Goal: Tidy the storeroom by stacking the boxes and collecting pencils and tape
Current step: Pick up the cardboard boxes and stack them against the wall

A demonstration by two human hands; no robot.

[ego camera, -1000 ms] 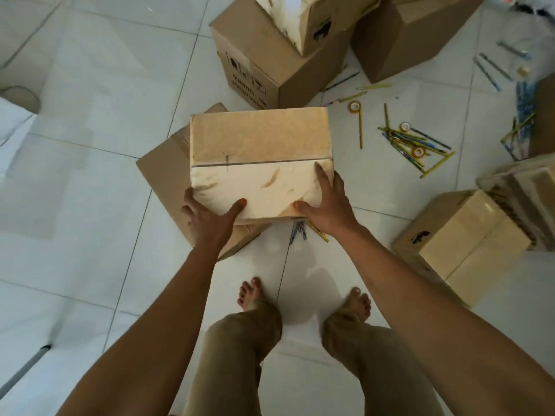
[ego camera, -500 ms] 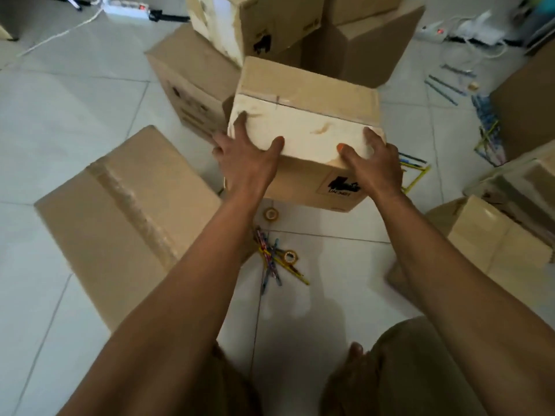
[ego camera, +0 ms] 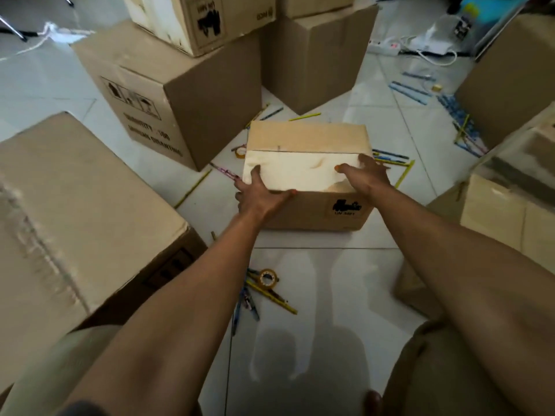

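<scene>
Big box: a large tan cardboard box with a taped seam [ego camera: 75,211] sits just left of my left arm; if I swing the load that way, I judge a corner could catch its edge.
Held box: the small brown cardboard box with a pale, worn top flap [ego camera: 306,163] is between my hands, low over or on the white tiled floor [ego camera: 324,265]; I cannot tell which.
Left hand [ego camera: 259,195]: curls round the near left corner, thumb on top.
Right hand [ego camera: 365,175]: clasps the near right edge; the flap may buckle.
Tape roll [ego camera: 268,278]: brown, beneath my left forearm among loose yellow and blue pencils [ego camera: 271,295]; probably a slipping hazard.
</scene>
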